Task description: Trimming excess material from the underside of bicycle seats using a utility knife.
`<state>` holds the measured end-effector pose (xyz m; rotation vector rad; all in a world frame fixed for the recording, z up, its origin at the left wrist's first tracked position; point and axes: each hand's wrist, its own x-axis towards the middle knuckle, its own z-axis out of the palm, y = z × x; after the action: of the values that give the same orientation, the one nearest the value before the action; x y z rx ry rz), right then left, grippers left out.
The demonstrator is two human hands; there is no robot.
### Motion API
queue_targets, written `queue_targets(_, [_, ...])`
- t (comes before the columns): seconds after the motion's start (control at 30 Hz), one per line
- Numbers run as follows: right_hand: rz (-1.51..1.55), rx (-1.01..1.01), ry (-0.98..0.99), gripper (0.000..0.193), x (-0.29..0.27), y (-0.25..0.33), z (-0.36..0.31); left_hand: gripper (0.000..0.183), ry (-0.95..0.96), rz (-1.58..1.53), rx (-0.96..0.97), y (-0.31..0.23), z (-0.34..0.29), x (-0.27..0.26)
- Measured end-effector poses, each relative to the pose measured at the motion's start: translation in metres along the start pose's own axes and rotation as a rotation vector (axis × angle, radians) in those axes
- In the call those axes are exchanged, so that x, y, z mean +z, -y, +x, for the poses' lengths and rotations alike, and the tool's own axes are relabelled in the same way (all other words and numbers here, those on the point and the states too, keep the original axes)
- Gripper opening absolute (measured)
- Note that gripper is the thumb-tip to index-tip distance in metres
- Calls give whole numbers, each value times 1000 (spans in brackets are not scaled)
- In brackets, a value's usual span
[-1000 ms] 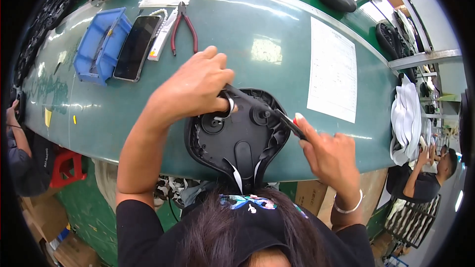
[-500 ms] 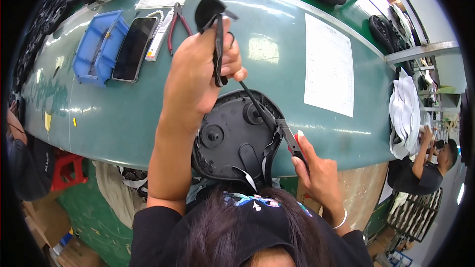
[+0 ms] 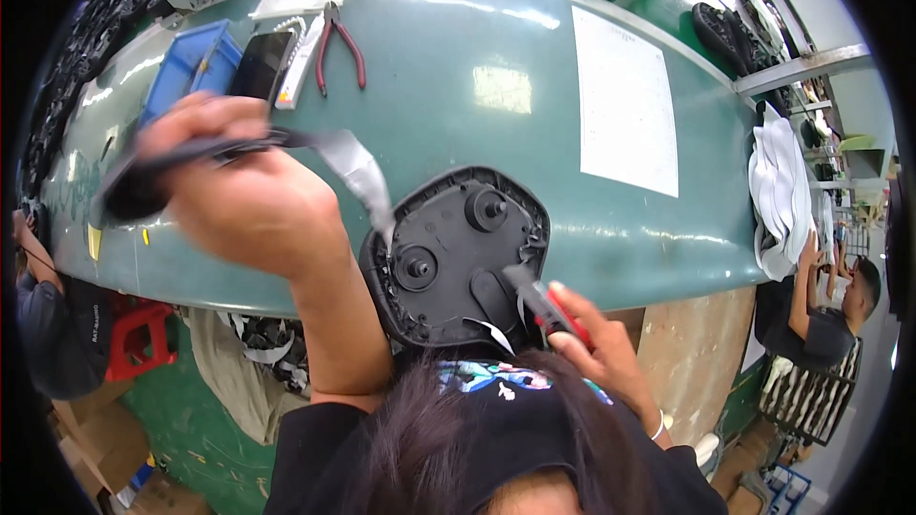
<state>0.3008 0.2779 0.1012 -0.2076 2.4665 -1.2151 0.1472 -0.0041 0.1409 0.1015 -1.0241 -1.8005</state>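
The left hand is curled into a fist around a black and grey strip, and the right hand has its fingers closed on a red-handled knife, with the blade toward ten o'clock. The work appears to be cutting the strip from the edge of an upturned black saddle. To do it well, I think, the strip should be pulled tight but gently, so that the blade meets firm material; the cut should follow the rim in short strokes, at a low angle, without scratching the shell. The blade should also be directed away from the left forearm, which is just beside the saddle at its nine o'clock side. The saddle rests on the green table; from the left hand it is between three and four o'clock, and from the right hand at ten o'clock. The strip's tail reaches the saddle's rim near nine o'clock, but I cannot tell whether it is attached there. The blade is blurred over the four o'clock edge, so its contact is not clear.
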Motion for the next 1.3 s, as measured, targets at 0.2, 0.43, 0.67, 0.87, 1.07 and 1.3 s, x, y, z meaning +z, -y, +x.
queue_targets(0.2, [202, -150, -387, 64, 15, -13, 74, 24, 1231, 908, -560, 31, -10, -73])
queue_targets(0.43, [589, -119, -777, 37, -49, -6, 101, 17, 726, 664, -847, 76, 2, -71])
queue_targets(0.67, [523, -104, -846, 33, -53, -26, 110, 29, 1674, 598, -469, 109, -38, -23])
queue_targets(0.87, [469, -83, -753, 38, -69, -36, 172, 27, 1539, 350, -668, 80, -4, 11])
queue_targets(1.07, [699, -198, -765, 41, -133, -68, 329, 24, 1033, 586, -572, 170, -62, 19])
queue_targets(1.3, [912, -113, -711, 59, -202, -63, 465, 23, 980, 477, -767, 179, -42, 21])
